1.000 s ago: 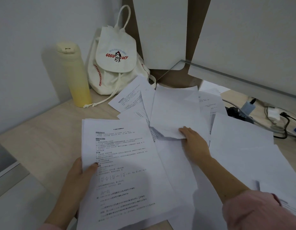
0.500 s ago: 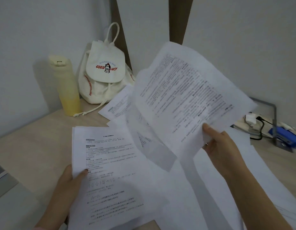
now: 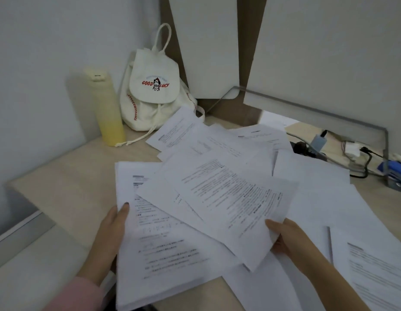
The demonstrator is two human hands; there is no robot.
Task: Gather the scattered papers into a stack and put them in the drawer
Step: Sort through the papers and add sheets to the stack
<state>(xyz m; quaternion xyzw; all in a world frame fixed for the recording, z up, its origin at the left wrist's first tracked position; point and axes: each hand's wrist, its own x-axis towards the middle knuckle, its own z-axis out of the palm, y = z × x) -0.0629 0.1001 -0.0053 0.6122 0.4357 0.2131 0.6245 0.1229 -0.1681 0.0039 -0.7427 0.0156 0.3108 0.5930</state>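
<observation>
The left hand (image 3: 112,234) grips a small stack (image 3: 154,261) of printed pages at its left edge, thumb on top and fingers hidden beneath, near the front edge of the tabletop (image 3: 60,194). The right hand (image 3: 287,239) pinches the near corner of a printed sheet (image 3: 231,198), which lies askew across the stack. More loose papers (image 3: 318,182) overlap one another across the middle and right of the tabletop, reaching toward the back left corner, where a yellow bottle (image 3: 107,113) and a drawstring bag (image 3: 154,95) stand. Office paper like this is likely light, floppy and slick sheet on sheet. A corner pinch lets a page droop and swing, so a hold along a long edge, with fingers under and thumb over, should steady it. Tapping the edges square on the tabletop would keep the pile from fanning. I cannot tell which fixture is the drawer.
</observation>
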